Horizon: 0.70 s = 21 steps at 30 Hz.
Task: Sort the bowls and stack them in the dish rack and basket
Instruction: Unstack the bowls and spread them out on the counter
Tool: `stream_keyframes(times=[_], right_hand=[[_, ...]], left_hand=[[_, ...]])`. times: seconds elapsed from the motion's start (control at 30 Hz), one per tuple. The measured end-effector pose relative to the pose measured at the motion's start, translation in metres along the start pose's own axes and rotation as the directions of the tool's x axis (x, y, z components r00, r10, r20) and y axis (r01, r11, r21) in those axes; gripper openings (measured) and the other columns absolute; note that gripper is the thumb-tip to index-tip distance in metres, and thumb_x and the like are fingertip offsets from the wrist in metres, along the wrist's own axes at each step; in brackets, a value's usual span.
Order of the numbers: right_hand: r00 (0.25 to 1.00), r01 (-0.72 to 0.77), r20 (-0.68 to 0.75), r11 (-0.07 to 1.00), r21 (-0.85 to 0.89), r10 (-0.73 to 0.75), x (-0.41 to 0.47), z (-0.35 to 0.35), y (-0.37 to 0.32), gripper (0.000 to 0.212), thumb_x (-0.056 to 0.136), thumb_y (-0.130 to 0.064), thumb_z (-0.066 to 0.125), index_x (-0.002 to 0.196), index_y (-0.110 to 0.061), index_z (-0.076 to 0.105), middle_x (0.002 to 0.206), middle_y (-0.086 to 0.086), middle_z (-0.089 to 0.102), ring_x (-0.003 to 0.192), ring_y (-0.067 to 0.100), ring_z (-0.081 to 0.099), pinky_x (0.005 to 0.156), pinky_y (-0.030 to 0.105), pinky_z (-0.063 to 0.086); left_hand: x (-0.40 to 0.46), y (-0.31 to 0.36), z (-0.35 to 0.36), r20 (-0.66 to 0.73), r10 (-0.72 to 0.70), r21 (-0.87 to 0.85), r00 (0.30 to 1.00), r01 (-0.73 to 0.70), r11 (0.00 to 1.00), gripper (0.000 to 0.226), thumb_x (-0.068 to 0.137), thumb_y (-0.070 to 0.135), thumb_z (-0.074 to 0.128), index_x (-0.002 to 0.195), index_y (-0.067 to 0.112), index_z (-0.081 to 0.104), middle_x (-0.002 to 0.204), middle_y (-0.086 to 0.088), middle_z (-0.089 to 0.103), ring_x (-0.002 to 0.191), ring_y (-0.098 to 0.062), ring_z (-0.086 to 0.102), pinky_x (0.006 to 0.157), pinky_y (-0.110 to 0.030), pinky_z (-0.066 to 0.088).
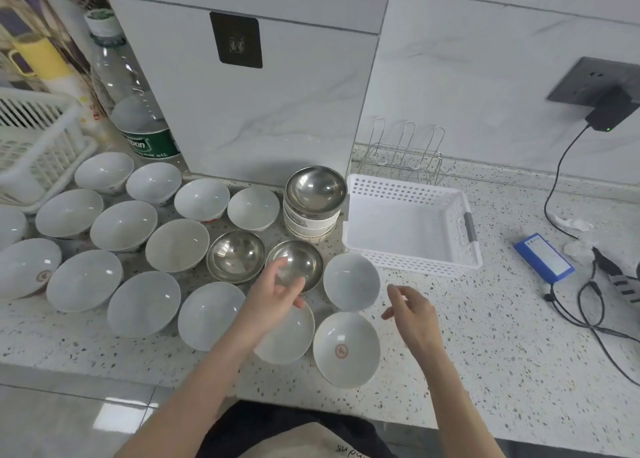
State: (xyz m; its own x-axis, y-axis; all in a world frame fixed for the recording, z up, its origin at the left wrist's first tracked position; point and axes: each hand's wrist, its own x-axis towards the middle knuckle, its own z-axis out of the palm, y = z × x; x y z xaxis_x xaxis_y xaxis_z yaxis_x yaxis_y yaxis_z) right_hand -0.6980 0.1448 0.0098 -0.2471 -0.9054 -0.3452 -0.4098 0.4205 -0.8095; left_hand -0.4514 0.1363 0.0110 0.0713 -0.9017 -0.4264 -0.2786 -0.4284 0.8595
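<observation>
Many white bowls (124, 225) are sitting spread over the speckled table (485, 319), with a steel bowl (296, 263) among them. Left hand (277, 291) is hovering over that steel bowl, its grip released, fingers loosely curved and holding nothing. Right hand (412, 310) is hanging near it, likewise slack and holding nothing. Just beside a stack of bowls (313, 212) a white basket (412, 257) is standing, a wire dish rack (405, 156) behind it.
</observation>
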Motion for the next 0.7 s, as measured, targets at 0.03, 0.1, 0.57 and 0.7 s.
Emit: stream_keyframes(times=[0.03, 0.1, 0.57, 0.7], right_hand=[[1.0, 0.009, 0.0, 1.0, 0.016, -0.009, 0.004, 0.003, -0.011, 0.014, 0.094, -0.044, 0.05, 0.087, -0.039, 0.061, 0.065, -0.005, 0.071, 0.07, 0.003, 0.064, 0.056, 0.024, 0.041], [0.999, 0.033, -0.002, 0.999, 0.043, -0.033, 0.015, 0.01, -0.034, 0.017, 0.094, -0.038, 0.05, 0.084, -0.035, 0.063, 0.064, -0.007, 0.072, 0.066, -0.002, 0.061, 0.059, 0.025, 0.039], [0.998, 0.007, -0.055, 1.0, -0.022, -0.008, 0.087, 0.08, -0.139, 0.051, 0.087, -0.032, 0.053, 0.133, -0.012, 0.051, 0.07, -0.005, 0.072, 0.077, 0.002, 0.058, 0.064, 0.027, 0.041], [0.995, 0.014, -0.101, 1.0, 0.013, -0.013, 0.086, 0.083, -0.141, 0.04, 0.087, -0.023, 0.051, 0.125, -0.011, 0.056, 0.065, -0.004, 0.07, 0.073, 0.005, 0.061, 0.062, 0.026, 0.043]], left_hand=[[0.013, 0.009, -0.007, -0.036, 0.015, -0.01, 0.999, -0.016, 1.0, 0.054, 0.093, 0.042, 0.059, 0.142, 0.032, 0.039, 0.067, 0.006, 0.073, 0.042, 0.007, 0.052, 0.051, -0.023, 0.039], [0.037, 0.027, -0.02, -0.089, 0.066, 0.012, 0.994, -0.065, 0.998, 0.056, 0.093, 0.042, 0.059, 0.143, 0.03, 0.038, 0.065, 0.009, 0.072, 0.044, 0.006, 0.055, 0.051, -0.022, 0.041], [0.095, 0.055, -0.053, -0.051, 0.083, 0.007, 0.995, -0.083, 0.997, 0.044, 0.094, 0.041, 0.056, 0.135, 0.029, 0.046, 0.068, 0.006, 0.074, 0.048, 0.005, 0.057, 0.049, -0.023, 0.039], [0.094, 0.06, -0.058, -0.062, 0.081, -0.059, 0.995, -0.085, 0.995, 0.045, 0.094, 0.041, 0.058, 0.135, 0.024, 0.049, 0.075, -0.002, 0.074, 0.061, -0.002, 0.061, 0.058, -0.025, 0.043]])
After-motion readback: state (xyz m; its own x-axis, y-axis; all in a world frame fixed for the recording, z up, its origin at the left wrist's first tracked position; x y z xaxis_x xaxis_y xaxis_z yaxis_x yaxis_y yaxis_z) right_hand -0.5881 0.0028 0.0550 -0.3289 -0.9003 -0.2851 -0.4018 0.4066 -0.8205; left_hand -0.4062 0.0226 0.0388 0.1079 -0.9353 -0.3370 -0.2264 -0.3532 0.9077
